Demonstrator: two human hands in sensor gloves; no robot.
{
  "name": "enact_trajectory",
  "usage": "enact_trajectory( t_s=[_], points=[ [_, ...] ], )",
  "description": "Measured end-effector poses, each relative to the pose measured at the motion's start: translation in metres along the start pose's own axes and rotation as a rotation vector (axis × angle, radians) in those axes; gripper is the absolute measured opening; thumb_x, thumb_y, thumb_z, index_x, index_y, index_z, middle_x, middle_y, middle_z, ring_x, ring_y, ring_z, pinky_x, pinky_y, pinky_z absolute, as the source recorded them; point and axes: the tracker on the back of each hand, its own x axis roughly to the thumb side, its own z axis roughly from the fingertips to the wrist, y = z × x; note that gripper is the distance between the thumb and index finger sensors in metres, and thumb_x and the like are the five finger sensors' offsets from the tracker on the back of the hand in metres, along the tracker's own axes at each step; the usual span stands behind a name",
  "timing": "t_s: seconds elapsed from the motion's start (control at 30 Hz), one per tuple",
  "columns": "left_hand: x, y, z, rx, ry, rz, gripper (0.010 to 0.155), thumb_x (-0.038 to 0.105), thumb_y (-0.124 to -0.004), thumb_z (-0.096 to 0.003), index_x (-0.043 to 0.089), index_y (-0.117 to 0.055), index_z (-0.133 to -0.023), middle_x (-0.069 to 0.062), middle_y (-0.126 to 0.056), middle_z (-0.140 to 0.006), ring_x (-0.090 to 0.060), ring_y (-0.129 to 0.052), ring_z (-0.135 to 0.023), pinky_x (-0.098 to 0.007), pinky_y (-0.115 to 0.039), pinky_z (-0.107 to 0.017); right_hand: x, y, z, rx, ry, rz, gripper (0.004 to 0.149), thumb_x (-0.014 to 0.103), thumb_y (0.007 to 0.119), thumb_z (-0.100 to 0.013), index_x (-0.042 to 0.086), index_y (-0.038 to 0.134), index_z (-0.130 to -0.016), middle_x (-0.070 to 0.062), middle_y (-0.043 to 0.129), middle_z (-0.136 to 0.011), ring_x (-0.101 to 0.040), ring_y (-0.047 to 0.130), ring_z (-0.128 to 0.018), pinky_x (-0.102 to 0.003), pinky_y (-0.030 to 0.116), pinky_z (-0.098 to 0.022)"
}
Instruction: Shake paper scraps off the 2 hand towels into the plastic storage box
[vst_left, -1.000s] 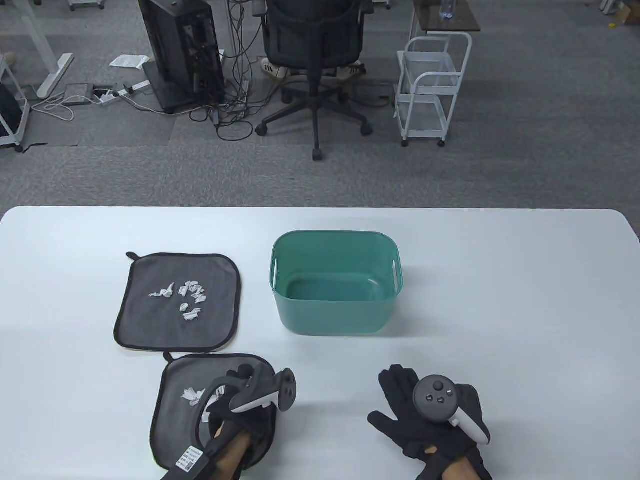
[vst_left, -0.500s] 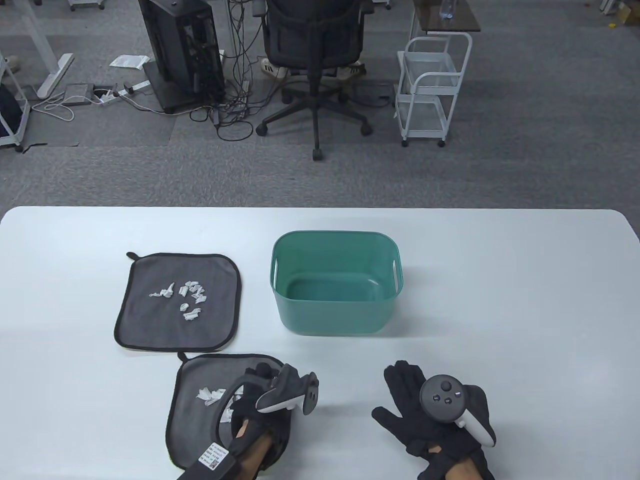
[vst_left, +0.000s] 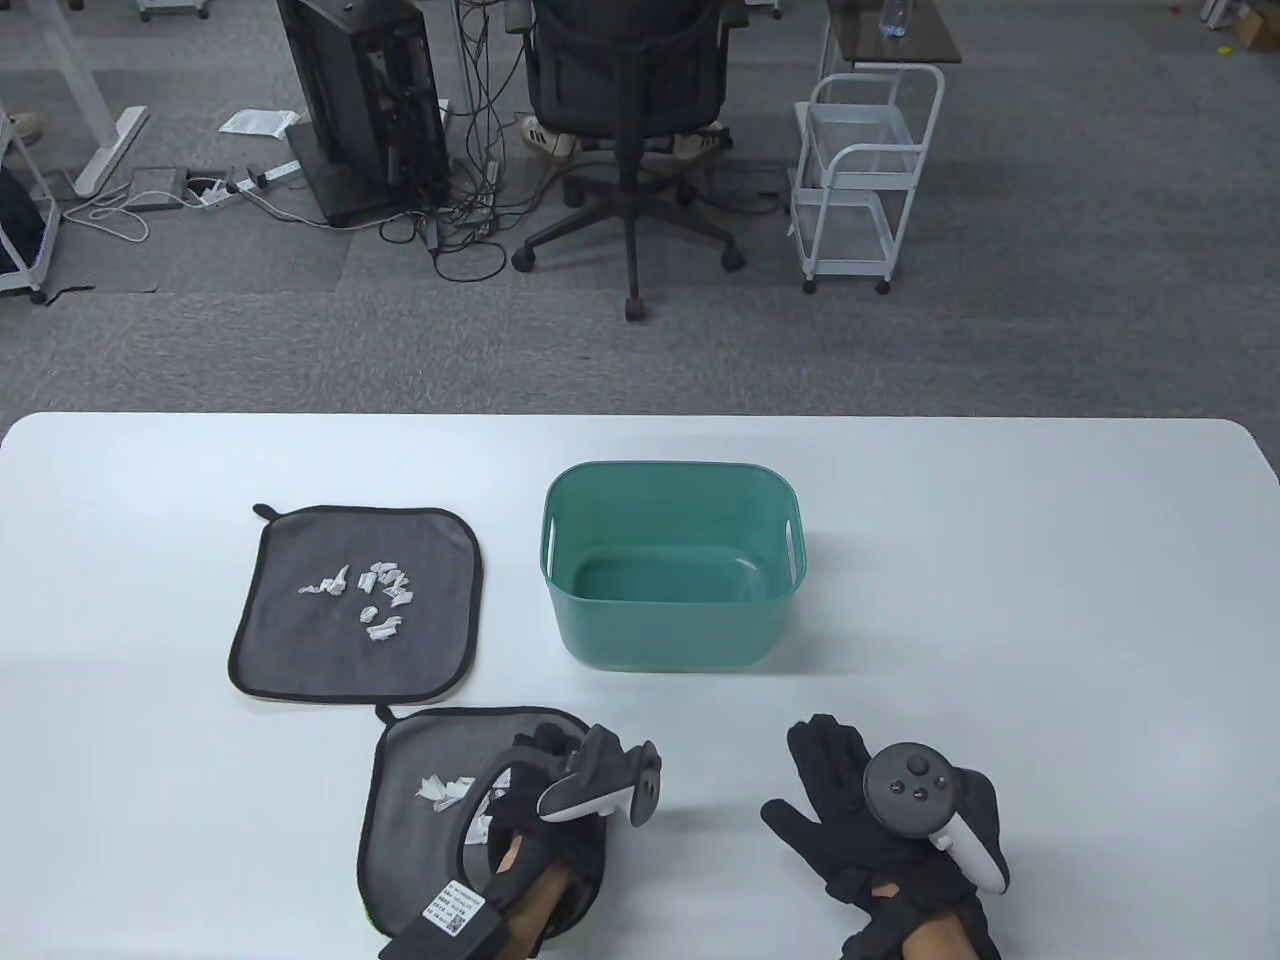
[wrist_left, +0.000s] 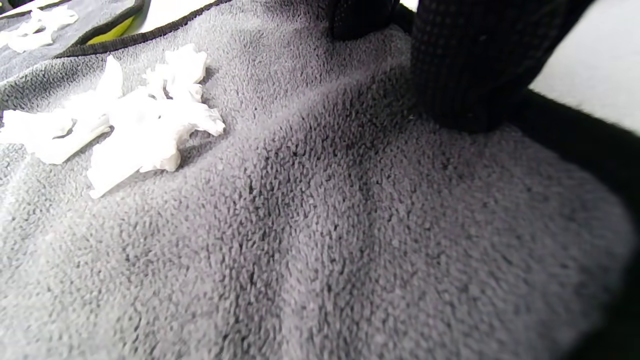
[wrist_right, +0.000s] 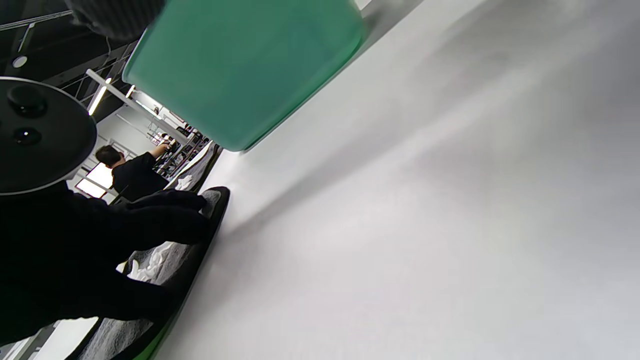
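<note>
Grey near towel (vst_left: 420, 820) lies under the left hand (vst_left: 535, 800), scraps (vst_left: 445, 790) aboard.

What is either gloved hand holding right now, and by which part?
The left hand has its fingers on the near grey fleece towel at its right edge; a closed grip cannot be told. The right hand rests open, holding nothing.

A white table (vst_left: 1000, 560) with rounded corners is seen across the lower half of the table view. Beyond it, grey carpet (vst_left: 1050, 330) is laid over the floor. A black office chair (vst_left: 628, 110) on castors is placed behind the table, with shoes partly visible under its seat. To its left, an open computer tower (vst_left: 362, 100) is stood upright, with cables (vst_left: 470, 200) trailed beside it. A power strip (vst_left: 235, 185) is laid further left. A white wire trolley (vst_left: 862, 170) is parked at the right.
</note>
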Motion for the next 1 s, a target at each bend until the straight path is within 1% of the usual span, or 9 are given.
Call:
enact_trajectory(
  t_s=[0.17,0.47,0.77,1.0],
  points=[
    [0.004,0.002,-0.002,0.006,-0.026,0.046,0.082,0.052,-0.083,-0.0394,0.021,-0.044,-0.103,-0.007,-0.026,-0.112,-0.039,-0.019,-0.109,-0.052,-0.028,-0.083,-0.008,-0.003,0.001,-0.004,0.035,-0.035,0.085,0.062,0.068,-0.051,0.018,0.023,-0.108,-0.007,0.011,-0.121,-0.037,0.010,-0.112,-0.065,0.011,-0.072],
    [0.019,0.007,-0.003,0.006,-0.028,-0.006,0.082,0.053,-0.082,-0.0395,0.021,-0.044,-0.104,-0.007,-0.025,-0.112,-0.039,-0.019,-0.109,-0.052,-0.027,-0.083,-0.017,-0.009,0.001,-0.029,0.071,-0.082,0.084,0.061,0.068,-0.051,0.019,0.023,-0.108,-0.007,0.011,-0.121,-0.037,0.009,-0.112,-0.064,0.010,-0.071],
    [0.035,0.013,-0.005,0.010,-0.056,0.000,0.082,0.053,-0.082,-0.0395,0.021,-0.043,-0.104,-0.007,-0.025,-0.112,-0.039,-0.019,-0.109,-0.052,-0.027,-0.083,-0.022,-0.012,0.001,-0.040,0.090,-0.116,0.084,0.061,0.068,-0.051,0.019,0.023,-0.108,-0.007,0.011,-0.121,-0.037,0.009,-0.112,-0.064,0.010,-0.071],
    [0.048,0.018,-0.006,0.011,-0.061,-0.038,0.082,0.053,-0.082,-0.0397,0.021,-0.043,-0.104,-0.007,-0.025,-0.112,-0.039,-0.019,-0.109,-0.052,-0.027,-0.083,-0.024,-0.015,0.003,-0.059,0.100,-0.134,0.082,0.060,0.068,-0.052,0.019,0.023,-0.108,-0.007,0.011,-0.121,-0.037,0.008,-0.111,-0.064,0.009,-0.072]
  ],
)
